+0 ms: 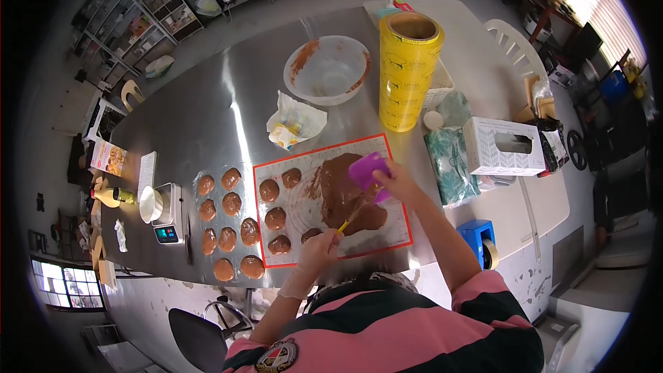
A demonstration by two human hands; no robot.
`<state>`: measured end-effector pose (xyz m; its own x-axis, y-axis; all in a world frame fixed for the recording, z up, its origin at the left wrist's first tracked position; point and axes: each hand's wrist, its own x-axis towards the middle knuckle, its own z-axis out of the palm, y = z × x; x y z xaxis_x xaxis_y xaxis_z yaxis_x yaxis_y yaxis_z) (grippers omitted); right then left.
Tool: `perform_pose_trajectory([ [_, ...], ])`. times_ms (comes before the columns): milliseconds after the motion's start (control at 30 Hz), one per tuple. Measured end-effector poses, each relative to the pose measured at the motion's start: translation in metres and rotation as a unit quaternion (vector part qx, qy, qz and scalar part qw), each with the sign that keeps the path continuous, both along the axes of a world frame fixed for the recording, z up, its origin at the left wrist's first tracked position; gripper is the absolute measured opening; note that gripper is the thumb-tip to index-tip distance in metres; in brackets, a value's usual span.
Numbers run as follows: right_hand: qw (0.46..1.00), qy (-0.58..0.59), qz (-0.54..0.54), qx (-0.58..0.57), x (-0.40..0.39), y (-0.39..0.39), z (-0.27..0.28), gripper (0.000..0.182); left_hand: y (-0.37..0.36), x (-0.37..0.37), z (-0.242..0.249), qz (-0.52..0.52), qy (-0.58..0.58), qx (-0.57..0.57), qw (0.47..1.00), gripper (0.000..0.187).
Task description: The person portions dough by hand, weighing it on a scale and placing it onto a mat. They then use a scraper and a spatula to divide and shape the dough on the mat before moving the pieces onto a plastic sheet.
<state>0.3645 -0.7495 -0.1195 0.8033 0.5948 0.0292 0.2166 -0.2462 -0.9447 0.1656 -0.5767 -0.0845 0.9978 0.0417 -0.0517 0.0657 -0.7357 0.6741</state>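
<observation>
Our metal table (190, 114) held a mat (398, 233) by the front edge, a scale (166, 235) toward the left edge and a bowl (329, 76).

so the mat (402, 229) is by the table's (186, 110) near edge, lumps (275, 218) on it and more just left, scale (166, 235) further left, bowl (330, 69) behind the mat

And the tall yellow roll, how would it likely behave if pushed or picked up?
The yellow roll stands on end and looks tall for its width, so a push near the top would probably tip it. Once down, its round side could let it roll. Its glossy surface may be somewhat slippery to grip.
</observation>
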Motion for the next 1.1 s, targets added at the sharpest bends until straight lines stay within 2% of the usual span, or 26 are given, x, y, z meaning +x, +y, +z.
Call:
perform_pose_trajectory([
  [67, 0.982, 0.138, -0.051, 0.114, 0.009, -0.018, 0.006, 0.024, 0.002, -0.001, -0.001, 0.017, -0.003, 0.004, 1.000, 0.016],
  [100, 0.982, 0.142, -0.050, 0.111, 0.010, -0.024, 0.010, 0.024, 0.003, -0.004, -0.003, 0.028, -0.005, 0.011, 1.000, 0.015],
  [200, 0.987, 0.126, -0.054, 0.078, 0.017, -0.033, 0.015, 0.021, 0.009, -0.008, -0.008, 0.069, -0.045, -0.016, 0.996, 0.013],
  [267, 0.980, 0.116, -0.095, 0.132, 0.015, -0.030, 0.005, 0.021, 0.012, -0.012, -0.013, 0.080, -0.030, -0.024, 0.996, 0.013],
  [400, 0.972, 0.108, -0.139, 0.155, 0.006, -0.020, 0.012, 0.021, 0.007, -0.010, -0.011, 0.111, -0.015, -0.038, 0.993, 0.015],
  [467, 0.978, 0.017, -0.194, 0.075, 0.002, -0.018, 0.019, 0.021, 0.004, -0.010, -0.013, 0.120, -0.004, -0.017, 0.993, 0.015],
  [500, 0.979, 0.018, -0.191, 0.075, 0.000, -0.019, 0.022, 0.021, 0.001, -0.009, -0.013, 0.128, 0.008, 0.003, 0.992, 0.015],
  [567, 0.974, -0.101, -0.201, -0.037, -0.002, -0.022, 0.027, 0.023, -0.007, -0.009, -0.012, 0.162, 0.006, -0.007, 0.987, 0.016],
  [667, 0.961, -0.121, -0.250, -0.015, -0.005, -0.024, 0.029, 0.022, -0.011, -0.008, -0.010, 0.202, 0.006, -0.015, 0.979, 0.019],
  [733, 0.962, -0.103, -0.250, -0.018, -0.011, -0.021, 0.029, 0.021, -0.012, -0.008, -0.012, 0.211, 0.007, -0.014, 0.977, 0.021],
  [800, 0.963, -0.087, -0.253, -0.022, -0.017, -0.016, 0.027, 0.020, -0.014, -0.006, -0.017, 0.157, -0.019, 0.014, 0.987, 0.025],
  [867, 0.963, 0.005, -0.244, 0.114, -0.021, -0.009, 0.019, 0.019, -0.017, -0.005, -0.020, 0.146, 0.020, 0.014, 0.989, 0.027],
  [900, 0.964, 0.003, -0.242, 0.113, -0.021, -0.009, 0.016, 0.019, -0.019, -0.003, -0.019, 0.135, 0.060, 0.016, 0.989, 0.029],
  [967, 0.954, 0.001, -0.263, 0.144, -0.023, -0.007, 0.010, 0.016, -0.021, -0.003, -0.018, 0.138, 0.059, -0.001, 0.989, 0.030],
  [1100, 0.957, -0.010, -0.268, 0.110, -0.028, -0.014, -0.002, 0.017, -0.022, -0.007, -0.027, 0.142, 0.067, -0.070, 0.985, 0.028],
])
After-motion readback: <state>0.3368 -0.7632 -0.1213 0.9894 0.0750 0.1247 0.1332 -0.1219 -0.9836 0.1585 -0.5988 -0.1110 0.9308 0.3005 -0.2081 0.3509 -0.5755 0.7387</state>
